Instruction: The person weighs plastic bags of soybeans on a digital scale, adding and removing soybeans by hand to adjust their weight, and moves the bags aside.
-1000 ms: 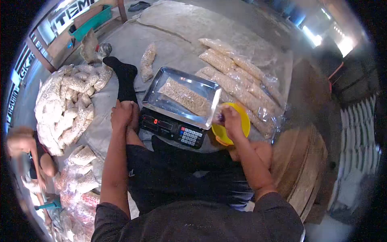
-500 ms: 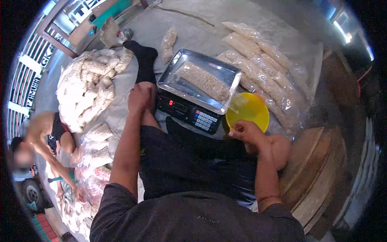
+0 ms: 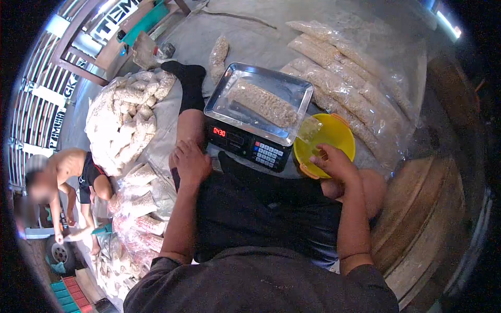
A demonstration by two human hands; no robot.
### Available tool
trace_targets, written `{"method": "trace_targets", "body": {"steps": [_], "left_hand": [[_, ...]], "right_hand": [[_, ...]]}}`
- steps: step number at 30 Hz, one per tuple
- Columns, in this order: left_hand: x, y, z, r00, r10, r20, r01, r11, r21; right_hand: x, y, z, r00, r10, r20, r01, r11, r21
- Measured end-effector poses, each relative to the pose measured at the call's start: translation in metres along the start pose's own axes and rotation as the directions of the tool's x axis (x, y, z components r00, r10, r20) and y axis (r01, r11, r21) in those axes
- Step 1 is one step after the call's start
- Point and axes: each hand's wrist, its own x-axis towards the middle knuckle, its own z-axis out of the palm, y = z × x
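Scale (image 3: pixel 245 144): "0.430" (red); sign (image 3: pixel 116 19): "TEM"

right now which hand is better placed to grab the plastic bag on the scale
Likely the right hand, near the plastic bag's clear end, over the yellow bucket; the left hand rests on the leg.

On the grey floor (image 3: pixel 261 46) stand a scale (image 3: pixel 244 143) and yellow bucket (image 3: pixel 340 136); heaped bags (image 3: pixel 125 117), long bags (image 3: pixel 339 78) and one lone bag (image 3: pixel 219 55) lie around.

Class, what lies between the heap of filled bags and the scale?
In the head view, the person's outstretched leg, wearing a black sock, lies between them; the left hand rests on it.
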Motion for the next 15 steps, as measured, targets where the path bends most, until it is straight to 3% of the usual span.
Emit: {"method": "trace_targets", "body": {"steps": [6,11,12,15], "left_hand": [[-0.049,0.036,-0.061,0.981,0.084,0.175,-0.082,0.996,-0.018],[-0.071,0.047,-0.062,0.96,0.194,0.202,-0.2,0.98,0.01],[-0.075,0.052,-0.065,0.937,0.217,0.273,-0.22,0.975,-0.018],[-0.096,0.078,-0.07,0.833,0.364,0.416,-0.339,0.931,-0.136]], "right_hand": [[0.005,-0.006,0.001,0.999,-0.018,0.043,0.022,0.994,-0.106],[0.0,-0.014,0.0,0.995,0.019,0.099,-0.017,1.0,-0.018],[-0.003,-0.016,-0.001,0.997,0.011,0.08,-0.013,1.0,0.028],[0.004,-0.003,0.001,0.998,-0.042,0.052,0.045,0.997,-0.063]]}}
